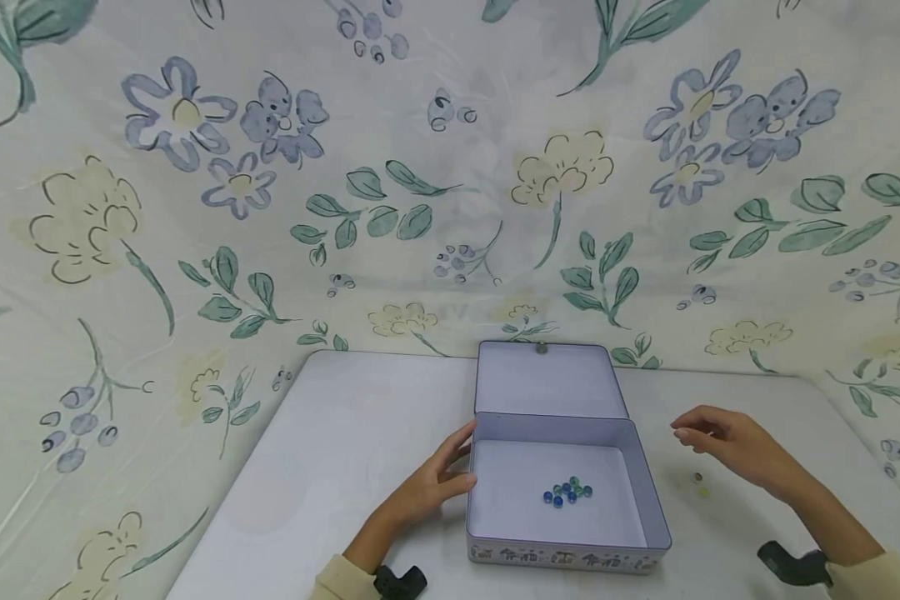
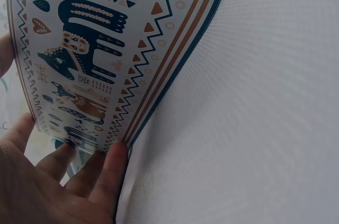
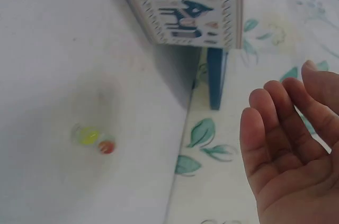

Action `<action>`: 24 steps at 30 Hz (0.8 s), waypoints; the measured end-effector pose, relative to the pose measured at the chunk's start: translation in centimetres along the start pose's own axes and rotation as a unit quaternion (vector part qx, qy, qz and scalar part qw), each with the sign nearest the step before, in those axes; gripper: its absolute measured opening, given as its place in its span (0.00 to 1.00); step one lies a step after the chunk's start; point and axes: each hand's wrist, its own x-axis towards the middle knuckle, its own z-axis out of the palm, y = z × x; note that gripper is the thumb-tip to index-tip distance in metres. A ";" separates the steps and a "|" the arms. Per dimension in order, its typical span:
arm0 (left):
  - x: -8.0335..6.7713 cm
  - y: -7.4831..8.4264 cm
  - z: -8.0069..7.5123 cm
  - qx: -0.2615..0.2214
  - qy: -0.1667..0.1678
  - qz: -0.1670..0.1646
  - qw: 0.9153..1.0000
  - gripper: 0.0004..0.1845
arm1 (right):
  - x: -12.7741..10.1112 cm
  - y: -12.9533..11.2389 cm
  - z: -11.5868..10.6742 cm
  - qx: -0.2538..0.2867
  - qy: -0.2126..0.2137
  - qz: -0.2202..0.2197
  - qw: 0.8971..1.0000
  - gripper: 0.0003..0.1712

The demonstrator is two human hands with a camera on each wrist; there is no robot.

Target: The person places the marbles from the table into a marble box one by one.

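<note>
A hinged tin box stands on the table, its lid raised at the back. Inside, several blue and green marbles lie in a loose cluster on the bottom. My left hand rests against the box's left side; in the left wrist view its fingers touch the wall printed with animals. Over the table to the right of the box is my right hand, fingers bent and nothing in them. Below it lie a yellow marble and a reddish-brown marble, side by side on the table.
A white table carries the box. Behind and beside it hangs a flower-printed cloth. Each wrist wears a black camera, such as the right wrist camera.
</note>
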 end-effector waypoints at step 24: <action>0.5 0.2 0.1 0.008 0.007 0.007 1.000 0.41 | -1.0 6.9 1.2 -0.009 -0.011 0.107 0.994 0.19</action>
